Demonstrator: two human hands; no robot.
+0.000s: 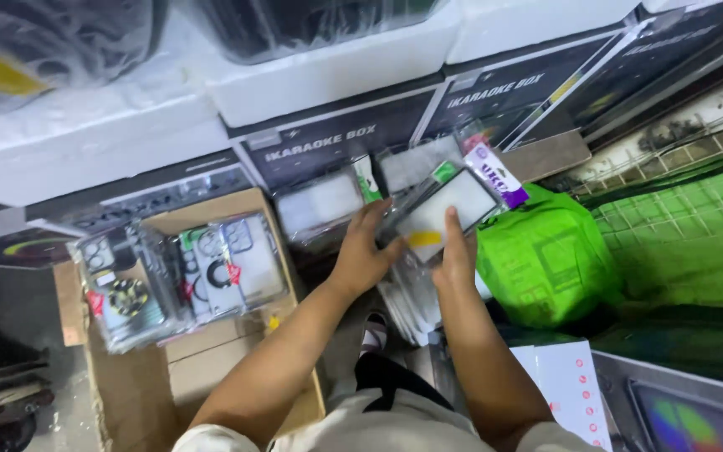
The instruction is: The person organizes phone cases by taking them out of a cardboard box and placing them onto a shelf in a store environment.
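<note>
Amid stacked boxes and a green bag, left hand and right hand grip a clear packet.

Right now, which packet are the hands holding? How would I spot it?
Find the bright green bag on the right. Just left of it, both hands hold a clear flat packet. Unlike the packets in the cardboard box, it has a purple-and-white tag on top.

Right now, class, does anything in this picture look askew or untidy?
Yes. The clear packets in the cardboard box lie fanned and tilted, overhanging its rim. Both hands, left and right, hold another packet.
</note>
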